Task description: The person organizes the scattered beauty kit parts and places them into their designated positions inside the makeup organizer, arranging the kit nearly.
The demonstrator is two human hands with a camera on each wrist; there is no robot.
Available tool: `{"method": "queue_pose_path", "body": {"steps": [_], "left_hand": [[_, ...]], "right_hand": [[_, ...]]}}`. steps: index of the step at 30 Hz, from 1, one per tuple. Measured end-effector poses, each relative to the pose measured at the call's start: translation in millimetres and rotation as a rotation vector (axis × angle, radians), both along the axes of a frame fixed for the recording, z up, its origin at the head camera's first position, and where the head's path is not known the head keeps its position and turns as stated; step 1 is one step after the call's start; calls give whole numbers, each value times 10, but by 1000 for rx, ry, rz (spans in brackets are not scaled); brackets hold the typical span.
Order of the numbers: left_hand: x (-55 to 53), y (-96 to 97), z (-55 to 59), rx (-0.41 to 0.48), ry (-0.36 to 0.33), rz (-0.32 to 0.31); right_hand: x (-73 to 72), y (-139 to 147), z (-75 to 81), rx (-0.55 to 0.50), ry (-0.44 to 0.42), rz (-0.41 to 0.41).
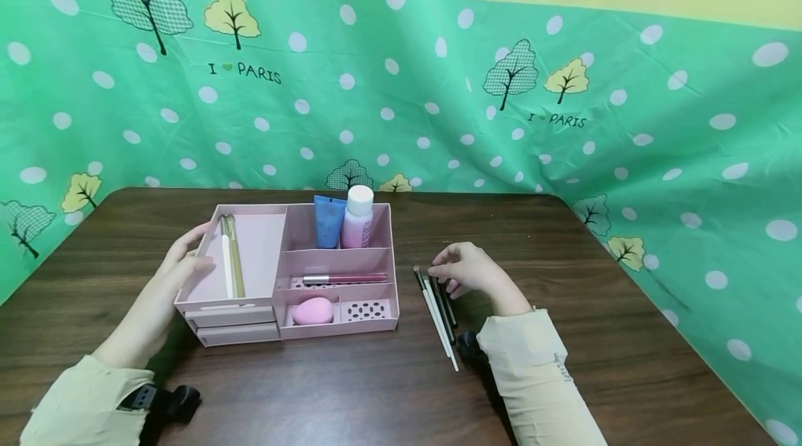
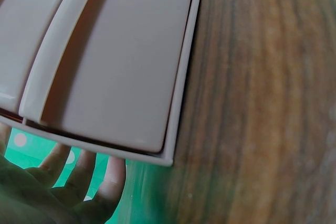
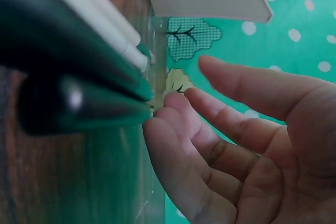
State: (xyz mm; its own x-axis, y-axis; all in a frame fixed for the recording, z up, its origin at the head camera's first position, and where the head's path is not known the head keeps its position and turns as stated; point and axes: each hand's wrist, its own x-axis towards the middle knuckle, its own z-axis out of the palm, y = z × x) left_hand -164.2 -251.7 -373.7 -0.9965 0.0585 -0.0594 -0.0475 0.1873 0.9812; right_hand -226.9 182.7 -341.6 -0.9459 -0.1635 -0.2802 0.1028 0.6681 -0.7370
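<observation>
My left hand (image 1: 178, 268) grips the left wall of a pink desk organizer (image 1: 338, 331), thumb over the rim and fingers along the outside. In the left wrist view, its fingertips touch the side beside the drawer fronts (image 2: 121, 61). To the organizer's right, my right hand (image 1: 470, 271) hovers at the upper ends of several makeup brushes on the table, white-handled (image 1: 441, 321) and black (image 1: 450, 314). Its thumb stands apart from loosely bent fingers in the right wrist view, with nothing between them. Whether a fingertip touches a black handle (image 3: 94, 111) I cannot tell.
In the organizer are a white brush (image 1: 227, 261), an olive one (image 1: 235, 258), a blue tube (image 1: 328, 220), a white-capped bottle (image 1: 358, 216), a slim pink stick (image 1: 351, 279) and a pink makeup sponge (image 1: 313, 311). A green curtain (image 1: 376, 84) hangs behind the wooden table (image 1: 313, 390).
</observation>
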Motion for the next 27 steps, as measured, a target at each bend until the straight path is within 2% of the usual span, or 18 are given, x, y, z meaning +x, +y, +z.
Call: {"method": "queue_pose_path", "body": {"steps": [11, 27], "left_hand": [[-16, 2, 2, 1, 8, 4], [0, 14, 1, -2, 0, 5]], "right_hand": [[-50, 32, -67, 31, -19, -31], [-34, 11, -116, 32, -30, 4]]}}
